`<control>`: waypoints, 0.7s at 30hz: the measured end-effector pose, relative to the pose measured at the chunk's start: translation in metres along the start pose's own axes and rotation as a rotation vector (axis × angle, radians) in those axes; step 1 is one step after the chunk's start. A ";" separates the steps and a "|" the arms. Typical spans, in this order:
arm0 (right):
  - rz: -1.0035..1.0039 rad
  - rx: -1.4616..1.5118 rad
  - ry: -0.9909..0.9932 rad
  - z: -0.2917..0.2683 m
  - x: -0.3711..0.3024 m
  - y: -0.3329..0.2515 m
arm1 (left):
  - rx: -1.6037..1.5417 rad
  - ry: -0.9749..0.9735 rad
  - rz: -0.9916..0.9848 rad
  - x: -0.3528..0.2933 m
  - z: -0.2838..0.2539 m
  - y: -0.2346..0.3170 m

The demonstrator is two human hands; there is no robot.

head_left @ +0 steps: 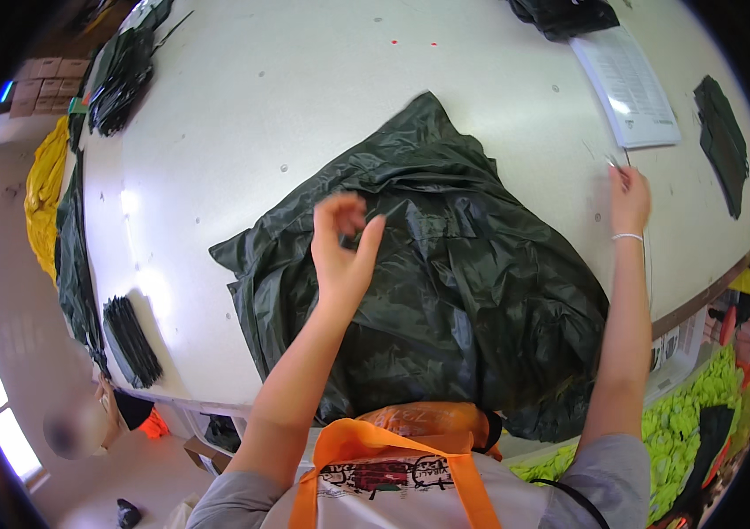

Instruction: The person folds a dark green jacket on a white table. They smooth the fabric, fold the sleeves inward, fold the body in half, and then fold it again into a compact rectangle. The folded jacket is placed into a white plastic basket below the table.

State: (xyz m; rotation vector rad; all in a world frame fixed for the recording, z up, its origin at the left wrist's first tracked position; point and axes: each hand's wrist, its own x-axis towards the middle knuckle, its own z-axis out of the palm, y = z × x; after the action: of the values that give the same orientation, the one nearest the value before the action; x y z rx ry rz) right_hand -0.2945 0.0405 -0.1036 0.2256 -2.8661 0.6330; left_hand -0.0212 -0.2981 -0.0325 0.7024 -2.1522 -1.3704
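Note:
A dark green, shiny garment or sheet of thin fabric (445,291) lies spread and creased across the table in front of me, its near part hanging over the edge by my body. Above its middle is my left hand (344,251), slightly smeared, with fingers curled and thumb apart; nothing shows in it. My right hand (630,203), wearing a white band at the wrist, is off to the right of the fabric over the bare table. Its fingers are closed around something small with a shiny, thin tip, too small to name.
White table (322,88) underneath. At right, a stack of printed papers (630,88) and a dark folded strip (721,145). Dark bundles (123,84) and pleated dark pieces (130,342) lie left. Yellow fabric (47,194) hangs left; lime-green pieces (683,441) fill a spot lower right. Another person (84,428) is lower left.

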 end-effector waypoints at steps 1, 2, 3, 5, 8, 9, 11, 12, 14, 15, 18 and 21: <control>0.028 -0.184 0.016 0.000 0.005 0.032 | -0.124 -0.030 -0.178 -0.019 -0.007 -0.010; 0.033 -0.273 0.047 -0.001 0.006 0.052 | -0.154 -0.085 -0.286 -0.041 -0.011 -0.028; 0.038 -0.360 0.077 -0.002 0.002 0.061 | -0.184 -0.137 -0.396 -0.060 -0.016 -0.040; -0.164 -0.438 0.312 -0.004 -0.012 0.035 | -0.286 -0.220 -0.612 -0.081 -0.013 -0.032; 0.038 0.351 -0.714 -0.033 -0.064 -0.077 | -0.322 -0.338 -0.806 -0.087 0.003 -0.031; -0.145 0.323 -0.746 -0.033 -0.094 -0.102 | -0.358 -0.370 -0.861 -0.080 0.016 -0.025; -0.208 0.567 -0.895 -0.018 -0.134 -0.124 | -0.391 -0.349 -0.895 -0.066 0.041 -0.003; -0.317 0.618 -0.881 -0.018 -0.156 -0.136 | -0.440 -0.311 -0.905 -0.061 0.054 0.007; -0.463 0.779 -0.967 -0.036 -0.193 -0.162 | -0.544 -0.159 -0.810 -0.064 0.064 0.031; -0.500 0.886 -1.067 -0.049 -0.203 -0.170 | -0.507 -0.046 -0.761 -0.069 0.062 0.039; -0.289 1.142 -1.406 -0.079 -0.180 -0.160 | -0.834 0.114 -0.678 -0.108 0.020 0.057; -0.241 1.058 -0.982 -0.048 -0.173 -0.135 | -1.053 -0.050 -0.571 -0.162 -0.018 0.122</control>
State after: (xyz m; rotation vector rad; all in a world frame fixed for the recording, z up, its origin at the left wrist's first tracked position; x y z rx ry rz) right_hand -0.0939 -0.0417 -0.0459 1.2934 -2.7535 2.4547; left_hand 0.0923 -0.1604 0.0653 0.8237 -0.9589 -2.4831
